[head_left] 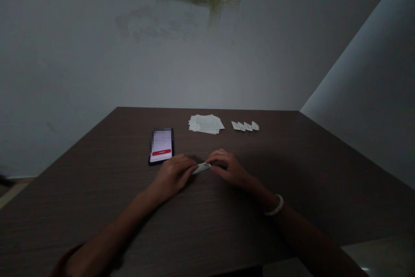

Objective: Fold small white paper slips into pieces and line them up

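Between my two hands, just above or on the dark table, is a small folded piece of white paper (202,167). My left hand (175,173) pinches its left end between thumb and fingers. At the other end, my right hand (228,168) grips the paper with thumb and fingertips; a pale beaded bracelet is on that wrist. Farther back lies a loose stack of white paper sheets (206,124), with faint marks on them. To the right of the stack, several small folded papers (245,126) sit in an overlapping row.
A phone (161,145) with a lit screen and a red bar lies just beyond my left hand. The brown wood-grain table (129,121) meets a grey, stained wall (201,65) at its back edge. Another wall slants in on the right.
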`<state>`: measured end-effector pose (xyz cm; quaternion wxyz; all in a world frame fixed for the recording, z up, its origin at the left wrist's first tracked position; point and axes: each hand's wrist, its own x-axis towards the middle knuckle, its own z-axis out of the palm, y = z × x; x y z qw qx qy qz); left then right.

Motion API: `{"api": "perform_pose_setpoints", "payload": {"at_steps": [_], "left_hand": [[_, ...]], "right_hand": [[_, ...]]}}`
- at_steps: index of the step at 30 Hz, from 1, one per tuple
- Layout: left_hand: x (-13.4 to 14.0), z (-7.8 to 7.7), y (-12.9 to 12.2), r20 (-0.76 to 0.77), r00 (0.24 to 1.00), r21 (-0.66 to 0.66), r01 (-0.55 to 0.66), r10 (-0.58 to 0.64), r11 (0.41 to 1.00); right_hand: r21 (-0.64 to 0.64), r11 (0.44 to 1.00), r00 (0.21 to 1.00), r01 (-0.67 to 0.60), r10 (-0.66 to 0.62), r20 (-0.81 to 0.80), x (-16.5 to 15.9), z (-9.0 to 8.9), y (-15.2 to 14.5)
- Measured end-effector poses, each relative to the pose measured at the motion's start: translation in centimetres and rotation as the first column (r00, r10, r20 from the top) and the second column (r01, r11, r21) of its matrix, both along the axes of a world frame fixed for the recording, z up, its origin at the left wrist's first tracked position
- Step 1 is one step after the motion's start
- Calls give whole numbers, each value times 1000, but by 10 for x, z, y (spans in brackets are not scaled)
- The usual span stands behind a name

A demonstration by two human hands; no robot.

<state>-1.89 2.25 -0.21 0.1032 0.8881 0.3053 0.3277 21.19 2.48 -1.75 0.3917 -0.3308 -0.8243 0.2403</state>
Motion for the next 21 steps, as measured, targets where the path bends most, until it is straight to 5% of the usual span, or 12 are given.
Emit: {"api": "perform_pose_setpoints", "payload": {"at_steps": [6, 11, 21], "left_hand": [[7, 4, -4, 213, 967, -248, -84, 139, 965], [12, 9, -8, 237, 951, -394, -90, 196, 915], [13, 12, -12, 309, 923, -444, -73, 229, 893]], "right_hand": [[-164, 972, 968, 168, -194, -158, -8, -2, -3], [-295, 945, 935, 143, -227, -274, -14, -5, -3], [-175, 972, 961, 155, -189, -201, -11, -2, -4]]}}
